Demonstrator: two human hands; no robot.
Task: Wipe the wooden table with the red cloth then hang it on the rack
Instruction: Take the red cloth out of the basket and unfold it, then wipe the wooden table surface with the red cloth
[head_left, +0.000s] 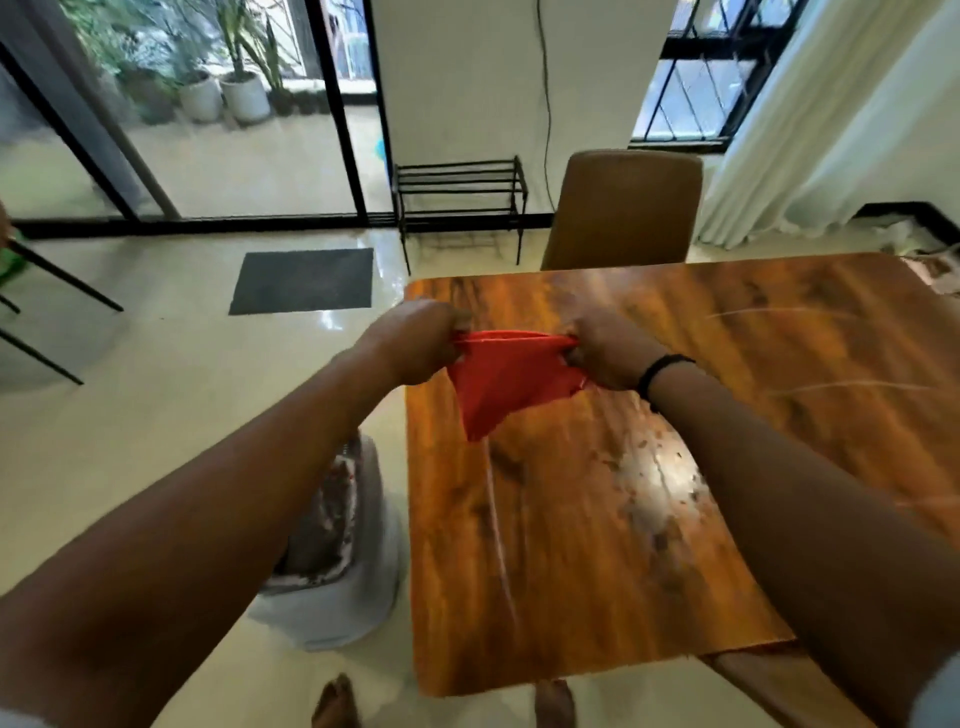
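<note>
Both grips are clenching the red cloth (506, 382): the left hand (421, 340) is pinching its left corner and the right hand (608, 353) its right corner, stretching the top edge taut between them while the rest is hanging in a point above the worktop (597, 519). That wooden worktop is showing pale streaks and a glossy, speckled patch nearer the person. Beyond its far edge a brown chair (623, 208) is standing, and left of the chair a black rack (460, 192) is sitting against the white wall, well apart from the cloth. A grey mat (304, 280) is lying on the shiny floor near the glass doors. A black band (660, 371) is circling the right wrist.
</note>
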